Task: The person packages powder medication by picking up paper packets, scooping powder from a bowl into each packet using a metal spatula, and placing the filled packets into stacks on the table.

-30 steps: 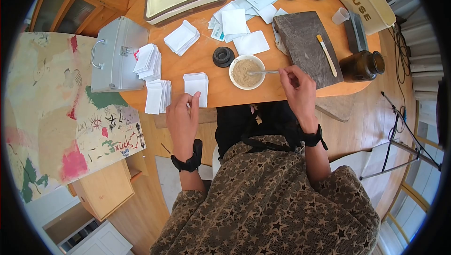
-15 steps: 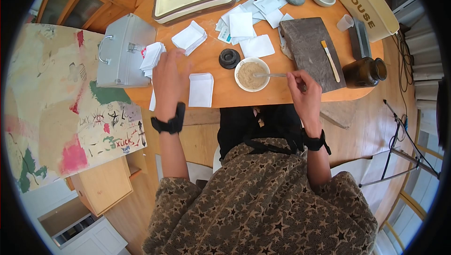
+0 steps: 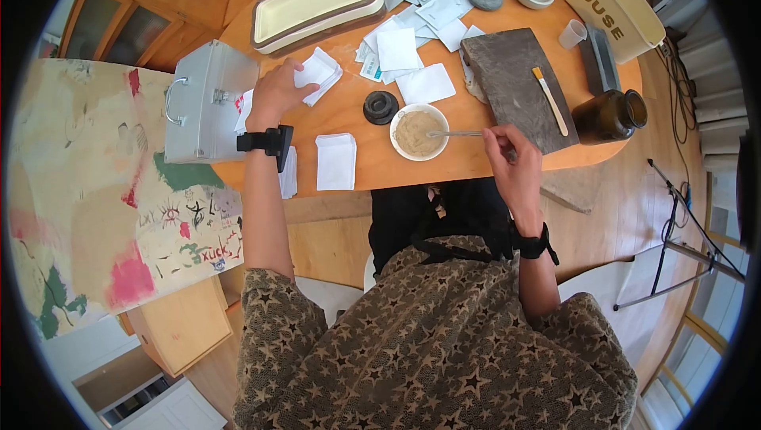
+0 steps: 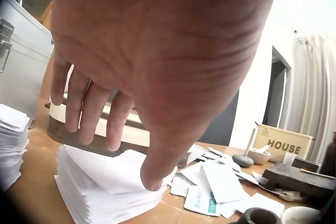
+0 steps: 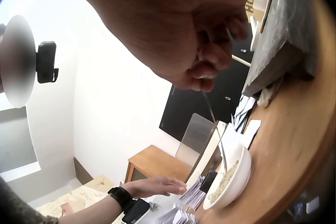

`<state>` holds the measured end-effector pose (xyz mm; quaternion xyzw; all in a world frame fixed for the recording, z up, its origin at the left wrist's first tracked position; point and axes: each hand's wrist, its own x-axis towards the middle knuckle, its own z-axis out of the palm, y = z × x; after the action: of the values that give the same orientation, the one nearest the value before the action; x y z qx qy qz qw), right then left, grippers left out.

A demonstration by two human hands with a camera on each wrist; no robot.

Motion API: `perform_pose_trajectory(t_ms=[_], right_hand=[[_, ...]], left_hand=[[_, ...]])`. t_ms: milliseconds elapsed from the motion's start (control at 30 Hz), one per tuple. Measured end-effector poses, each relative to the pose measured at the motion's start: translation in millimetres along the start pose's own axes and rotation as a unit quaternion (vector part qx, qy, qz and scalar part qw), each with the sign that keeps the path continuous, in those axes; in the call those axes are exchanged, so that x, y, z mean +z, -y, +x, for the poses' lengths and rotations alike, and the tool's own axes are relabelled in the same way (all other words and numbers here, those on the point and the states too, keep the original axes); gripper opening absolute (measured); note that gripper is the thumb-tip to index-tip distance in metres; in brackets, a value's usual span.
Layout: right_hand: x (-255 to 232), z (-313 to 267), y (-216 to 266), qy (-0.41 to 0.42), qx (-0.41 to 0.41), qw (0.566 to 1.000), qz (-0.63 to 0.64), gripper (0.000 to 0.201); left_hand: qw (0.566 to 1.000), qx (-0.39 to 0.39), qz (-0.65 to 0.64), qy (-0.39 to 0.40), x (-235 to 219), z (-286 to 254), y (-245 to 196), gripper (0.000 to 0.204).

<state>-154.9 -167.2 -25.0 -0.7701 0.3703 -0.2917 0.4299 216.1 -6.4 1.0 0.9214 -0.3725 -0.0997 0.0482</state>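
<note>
My right hand point(image 3: 515, 162) pinches the end of a thin metal spoon point(image 3: 460, 133) between thumb and fingers. The spoon's other end lies in tan powder point(image 5: 224, 182) inside a small white bowl point(image 3: 396, 147). At the far left of the table, my left hand point(image 3: 277, 93) reaches over a stack of white paper packets point(image 3: 319, 73). Its fingers are spread and straight, with the thumb right at the stack's near edge in the left wrist view. Another pile of packets point(image 3: 336, 162) lies left of the bowl, and a round black lid point(image 3: 380, 107) sits just beyond it.
A silver case point(image 3: 198, 105) stands at the left edge, more packets point(image 4: 10, 145) beside it. A cream tray point(image 3: 317, 14) and scattered sachets point(image 3: 436, 10) lie at the back. On the right are a dark slab point(image 3: 507, 73) with a brush point(image 3: 549, 101), and a brown jar point(image 3: 610, 117).
My left hand has moved from the near packet pile, up and leftward, to the far stack. The right hand keeps its pinch on the spoon in the bowl.
</note>
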Motion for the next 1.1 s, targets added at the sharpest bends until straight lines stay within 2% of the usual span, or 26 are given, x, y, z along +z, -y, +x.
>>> perform_pose_trajectory(t_ms=[367, 467, 533, 567, 633, 667, 733, 833, 1000, 1100], right_hand=[[-1, 2, -4, 0.005, -0.01, 1.0, -0.013, 0.015], [-1, 2, -5, 0.0, -0.015, 1.0, -0.014, 0.015], [-2, 2, -5, -0.01, -0.032, 0.999, -0.015, 0.015], [-2, 2, -5, -0.012, -0.03, 0.999, -0.014, 0.015], [-4, 2, -3, -0.006, -0.019, 1.0, 0.01, 0.015], [-5, 2, -2, -0.008, -0.016, 1.0, 0.011, 0.015], [-5, 2, 1, -0.016, -0.022, 1.0, 0.014, 0.014], [-6, 1, 7, -0.025, -0.029, 0.999, 0.008, 0.014], [-9, 1, 21, -0.037, -0.033, 0.998, 0.035, 0.012], [-7, 1, 24, -0.039, -0.044, 0.997, 0.053, 0.012]], left_hand=[[0.999, -0.013, 0.017, 0.029, 6, 2, 2, 0.056], [0.999, -0.014, 0.029, 0.008, 5, -2, -2, 0.056], [0.997, 0.029, 0.027, -0.07, 3, -11, -5, 0.057], [0.997, 0.032, 0.029, -0.068, 2, -17, -6, 0.057], [0.995, 0.037, -0.025, -0.091, -5, -37, -24, 0.057], [0.995, 0.04, -0.023, -0.088, -1, -47, -31, 0.057], [0.984, 0.076, -0.087, -0.136, 8, -68, -44, 0.056], [0.976, 0.106, -0.116, -0.149, 22, -98, -64, 0.055], [0.978, 0.083, -0.139, -0.128, 34, -136, -96, 0.06], [0.984, 0.072, -0.109, -0.124, 37, -149, -111, 0.062]])
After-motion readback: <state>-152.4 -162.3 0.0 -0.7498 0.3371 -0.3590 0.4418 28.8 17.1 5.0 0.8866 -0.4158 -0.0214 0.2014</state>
